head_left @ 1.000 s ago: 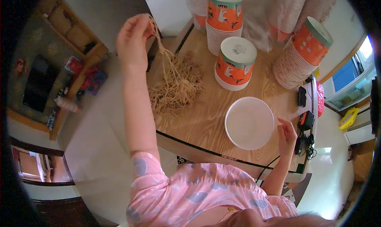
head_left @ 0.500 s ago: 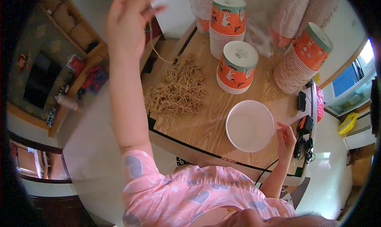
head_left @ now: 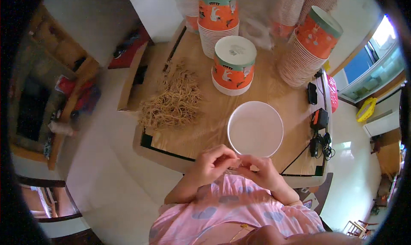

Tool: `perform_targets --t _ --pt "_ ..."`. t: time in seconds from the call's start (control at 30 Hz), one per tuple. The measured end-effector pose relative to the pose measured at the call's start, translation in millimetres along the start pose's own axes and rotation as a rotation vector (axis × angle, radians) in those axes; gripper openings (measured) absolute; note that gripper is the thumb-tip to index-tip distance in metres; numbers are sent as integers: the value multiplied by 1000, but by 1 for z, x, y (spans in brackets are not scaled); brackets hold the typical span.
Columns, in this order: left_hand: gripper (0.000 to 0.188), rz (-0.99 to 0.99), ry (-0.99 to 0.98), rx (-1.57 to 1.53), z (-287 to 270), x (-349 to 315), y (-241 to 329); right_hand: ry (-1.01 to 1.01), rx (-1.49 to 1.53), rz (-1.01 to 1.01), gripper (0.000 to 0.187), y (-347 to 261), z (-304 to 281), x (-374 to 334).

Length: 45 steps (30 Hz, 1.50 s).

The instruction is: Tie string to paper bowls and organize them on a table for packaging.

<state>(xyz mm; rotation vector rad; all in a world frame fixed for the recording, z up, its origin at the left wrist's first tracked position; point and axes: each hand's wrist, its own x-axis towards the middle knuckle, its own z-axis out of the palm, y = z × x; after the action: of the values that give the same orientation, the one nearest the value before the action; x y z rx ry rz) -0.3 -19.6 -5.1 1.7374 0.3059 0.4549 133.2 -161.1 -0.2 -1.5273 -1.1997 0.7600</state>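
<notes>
My left hand (head_left: 212,164) and my right hand (head_left: 262,171) meet at the table's near edge, close to my chest. Fingertips of both are pinched together and almost touch; whatever lies between them is too small to make out. Just beyond them stands a round white paper tub (head_left: 255,129), mouth up, with nothing visible inside. To its left lies a tangled heap of thin tan strings (head_left: 175,100). Behind the tub, an orange and green printed paper tub (head_left: 234,67) rests upside down.
A stack of upturned paper tubs (head_left: 218,20) rises at the back, and another leaning stack (head_left: 307,48) stands at the right. More wrapped stacks (head_left: 293,5) are behind. A black adapter with cables (head_left: 319,121) lies along the table's right edge.
My left hand has come down from above the string heap, where a strand trailed from it, to my chest. My right hand has moved left to meet it. The view has shifted.
</notes>
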Motion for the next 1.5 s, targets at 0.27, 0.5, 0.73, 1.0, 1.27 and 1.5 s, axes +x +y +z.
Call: perform_targets --t 0.27,0.5,0.73,1.0,1.27,1.5 --pt "2 -104 345 30 -40 -22 -24 122 -2 127 11 3 -16 -11" --pt "12 -187 196 306 -64 -15 -33 171 -99 138 10 11 -16 -14" --pt "53 283 -182 158 7 10 0 89 -182 -82 16 6 5 -1" --pt "24 -22 -51 99 18 6 -11 153 -209 34 12 7 -7 -4" --pt "5 51 78 114 6 8 -11 382 -213 -11 13 9 -17 -2" --pt "5 75 118 135 2 8 -5 401 -258 -166 27 8 -10 5"
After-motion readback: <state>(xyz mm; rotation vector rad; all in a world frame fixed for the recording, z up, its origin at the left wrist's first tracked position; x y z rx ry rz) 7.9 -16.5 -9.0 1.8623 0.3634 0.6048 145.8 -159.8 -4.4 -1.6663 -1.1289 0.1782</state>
